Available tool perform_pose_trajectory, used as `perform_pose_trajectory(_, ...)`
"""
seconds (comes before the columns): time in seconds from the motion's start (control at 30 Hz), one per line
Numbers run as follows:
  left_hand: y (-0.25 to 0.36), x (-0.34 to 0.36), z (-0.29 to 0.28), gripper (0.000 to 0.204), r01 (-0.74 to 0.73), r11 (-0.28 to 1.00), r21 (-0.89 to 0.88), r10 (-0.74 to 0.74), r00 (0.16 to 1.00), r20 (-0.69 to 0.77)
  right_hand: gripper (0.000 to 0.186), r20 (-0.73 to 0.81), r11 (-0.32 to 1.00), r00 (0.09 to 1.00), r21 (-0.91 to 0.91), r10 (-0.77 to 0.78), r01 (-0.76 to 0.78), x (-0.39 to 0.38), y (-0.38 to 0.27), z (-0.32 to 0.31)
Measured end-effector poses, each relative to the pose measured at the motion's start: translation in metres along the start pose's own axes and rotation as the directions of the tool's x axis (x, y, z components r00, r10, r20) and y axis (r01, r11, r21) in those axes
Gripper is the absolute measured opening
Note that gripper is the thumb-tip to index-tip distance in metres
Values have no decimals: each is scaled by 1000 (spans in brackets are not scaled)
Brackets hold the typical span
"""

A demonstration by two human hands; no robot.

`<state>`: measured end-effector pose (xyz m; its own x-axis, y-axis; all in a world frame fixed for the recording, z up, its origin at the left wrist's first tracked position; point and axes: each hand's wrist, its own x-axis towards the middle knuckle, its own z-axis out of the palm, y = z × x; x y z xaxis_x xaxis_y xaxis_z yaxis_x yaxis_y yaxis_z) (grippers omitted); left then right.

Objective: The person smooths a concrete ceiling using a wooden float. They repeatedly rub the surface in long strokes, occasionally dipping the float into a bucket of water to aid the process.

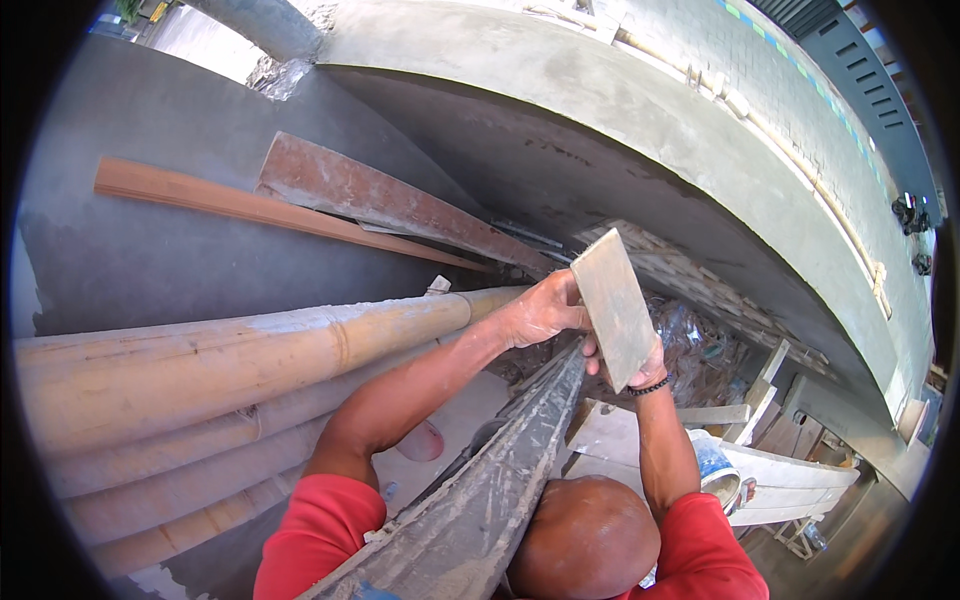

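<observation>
A flat, rectangular, beige-grey board [616, 310] is held up at a tilt between my two hands. My left hand [545, 310] closes on its left edge, with the thumb showing and some fingertips hidden behind it. From behind the lower part, my right hand [650, 366] grips the board; its fingertips show at the left edge and most of the palm is hidden. A dark beaded band [650, 386] circles my right wrist. Below the board, a long grey, dirt-streaked beam-like piece [500, 470] runs between my arms toward the lower edge.
Thick bamboo poles [200, 360] lie at the left. Beyond them, a reddish plank [370, 193] and a brown timber strip [230, 200] lean by a grey wall [130, 110]. A curved concrete ledge [640, 110] spans the far side. A blue-white bucket [712, 462] stands beside pale planks [790, 480] at right.
</observation>
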<state>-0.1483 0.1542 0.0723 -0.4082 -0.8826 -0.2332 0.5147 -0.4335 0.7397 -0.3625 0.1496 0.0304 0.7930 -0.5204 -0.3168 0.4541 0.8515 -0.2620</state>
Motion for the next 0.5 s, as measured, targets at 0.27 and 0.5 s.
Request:
perform_pose_trajectory(0.27, 3, 4, -14, 76, -39, 996, 86, 64, 948, -312, 67, -29, 501, 875, -829, -483, 249, 11, -98, 122)
perform_pose_trajectory(0.5, -44, -4, -36, 57, 167, 983, 80, -116, 890, -440, 53, 485, -764, 834, -633, -263, 127, 96, -188, 184)
